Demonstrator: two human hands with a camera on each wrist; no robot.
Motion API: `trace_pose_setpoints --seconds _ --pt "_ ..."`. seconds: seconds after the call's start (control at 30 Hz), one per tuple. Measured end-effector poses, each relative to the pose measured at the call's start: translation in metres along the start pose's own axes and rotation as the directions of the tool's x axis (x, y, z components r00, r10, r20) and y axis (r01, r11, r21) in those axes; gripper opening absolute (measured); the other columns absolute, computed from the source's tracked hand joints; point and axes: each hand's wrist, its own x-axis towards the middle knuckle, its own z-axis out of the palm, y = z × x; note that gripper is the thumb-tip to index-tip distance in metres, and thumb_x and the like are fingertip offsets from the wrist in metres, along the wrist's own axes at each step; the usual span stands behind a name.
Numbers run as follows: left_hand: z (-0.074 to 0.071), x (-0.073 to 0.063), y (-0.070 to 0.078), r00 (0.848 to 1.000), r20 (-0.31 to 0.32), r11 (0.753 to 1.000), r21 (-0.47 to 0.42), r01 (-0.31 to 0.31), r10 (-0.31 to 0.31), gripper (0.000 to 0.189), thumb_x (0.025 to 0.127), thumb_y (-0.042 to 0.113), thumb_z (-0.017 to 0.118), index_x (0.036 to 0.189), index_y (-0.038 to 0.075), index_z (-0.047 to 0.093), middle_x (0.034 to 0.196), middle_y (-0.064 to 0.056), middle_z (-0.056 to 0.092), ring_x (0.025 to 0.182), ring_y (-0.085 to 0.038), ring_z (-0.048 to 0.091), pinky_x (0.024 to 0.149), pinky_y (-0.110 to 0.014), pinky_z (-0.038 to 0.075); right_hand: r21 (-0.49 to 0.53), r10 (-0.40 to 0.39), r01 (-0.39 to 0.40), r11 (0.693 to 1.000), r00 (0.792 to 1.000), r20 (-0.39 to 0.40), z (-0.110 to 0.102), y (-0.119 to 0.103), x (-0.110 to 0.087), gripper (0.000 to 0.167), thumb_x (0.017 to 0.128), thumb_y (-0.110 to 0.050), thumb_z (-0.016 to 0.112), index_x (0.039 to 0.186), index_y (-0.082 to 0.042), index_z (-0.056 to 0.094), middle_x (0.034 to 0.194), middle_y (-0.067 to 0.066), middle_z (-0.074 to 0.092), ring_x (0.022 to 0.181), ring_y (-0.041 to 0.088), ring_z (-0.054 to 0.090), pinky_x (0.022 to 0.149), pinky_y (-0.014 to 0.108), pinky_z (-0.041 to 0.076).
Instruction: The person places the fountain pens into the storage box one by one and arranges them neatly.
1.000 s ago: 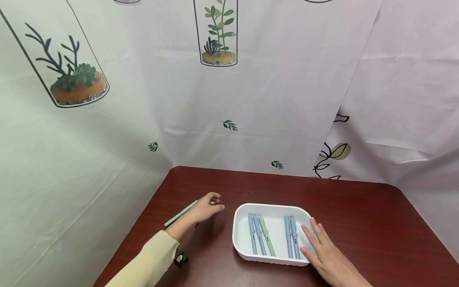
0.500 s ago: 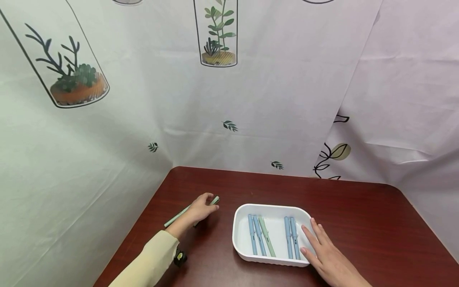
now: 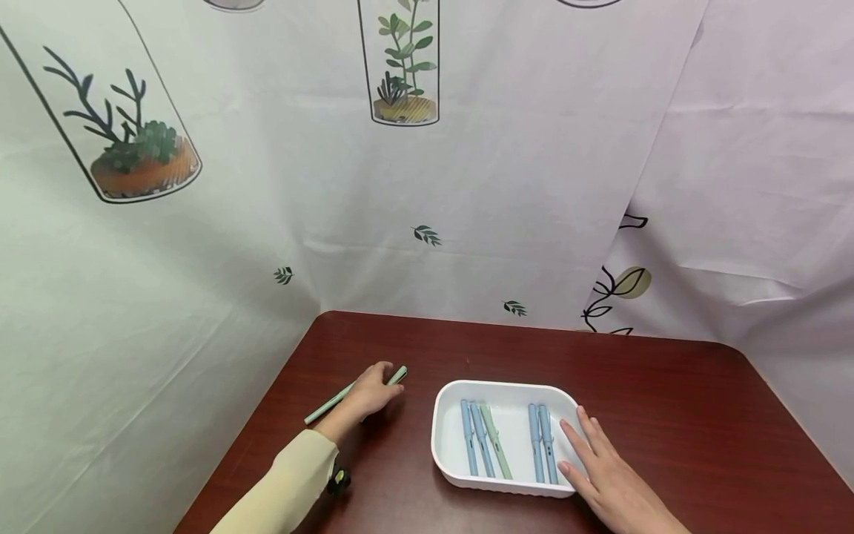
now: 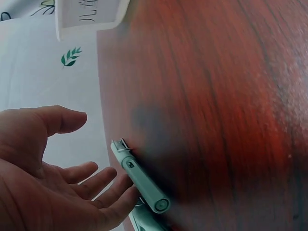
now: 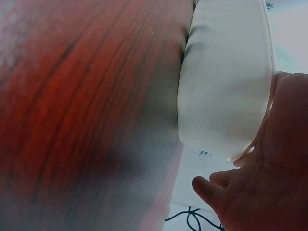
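Observation:
In the head view my left hand [image 3: 373, 389] hovers over two light green pens on the table's left part. One green pen [image 3: 398, 376] sticks out past its fingers; the other green pen [image 3: 328, 404] lies partly behind the hand. The left wrist view has the thumb well apart, with relaxed fingertips beside the nearer pen [image 4: 144, 185]; whether they touch it I cannot tell. My right hand [image 3: 617, 478] rests with spread, straight fingers on the right rim of a white tray [image 3: 507, 384]. Inside are two blue pens [image 3: 469, 437] and a green pen [image 3: 496, 441] at left, two blue pens [image 3: 543, 443] at right.
The dark red wooden table [image 3: 667, 400] carries the tray near its middle. White cloth [image 3: 534, 185] printed with plants hangs behind it and along both sides. A dark object with a yellow-green spot [image 3: 339, 480] sits under the left wrist.
My left hand has shifted slightly left, and the green pen's far end now shows beyond its fingers. The right hand and the tray have stayed in place.

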Motion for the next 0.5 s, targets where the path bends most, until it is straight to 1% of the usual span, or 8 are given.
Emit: trace_pose_setpoints --seconds 0.17,0.3,0.4,0.5 --pt "0.004 0.003 -0.004 1.000 -0.023 0.998 0.068 -0.012 0.013 0.056 0.090 0.018 0.074 0.136 -0.007 0.054 0.135 -0.024 0.059 0.127 -0.040 0.055 0.104 -0.052 0.045 -0.012 -0.005 0.005 1.000 1.000 -0.003 0.000 0.000 0.000 0.064 0.099 -0.048 0.060 0.153 -0.015 0.047 0.165 0.017 0.025 0.144 0.043 0.033 0.104 0.058 0.044" --pt "0.008 0.004 -0.005 0.999 -0.047 0.991 0.130 -0.020 0.026 0.055 0.086 0.014 0.076 0.133 -0.007 0.057 0.129 -0.024 0.062 0.122 -0.042 0.057 0.101 -0.052 0.047 -0.010 0.008 -0.008 1.000 1.000 0.013 0.000 0.000 0.001 0.066 0.099 -0.050 0.059 0.154 -0.015 0.045 0.165 0.016 0.024 0.145 0.042 0.032 0.104 0.058 0.044" --pt "0.010 0.003 -0.005 0.998 -0.052 0.977 0.214 -0.017 0.029 0.052 0.085 0.012 0.075 0.131 -0.006 0.059 0.125 -0.024 0.063 0.119 -0.043 0.058 0.098 -0.052 0.048 -0.010 0.004 -0.004 1.000 1.000 0.007 0.000 0.000 0.001 0.066 0.099 -0.049 0.059 0.154 -0.015 0.045 0.165 0.016 0.024 0.145 0.041 0.032 0.103 0.058 0.044" --pt "0.011 0.002 -0.003 0.999 -0.038 0.957 0.289 0.000 0.012 0.050 0.086 0.012 0.074 0.131 -0.005 0.061 0.124 -0.024 0.063 0.118 -0.044 0.056 0.098 -0.052 0.048 -0.023 0.001 -0.001 1.000 1.000 -0.004 0.000 0.000 0.000 0.065 0.099 -0.050 0.060 0.153 -0.016 0.046 0.165 0.015 0.025 0.145 0.040 0.032 0.103 0.057 0.044"
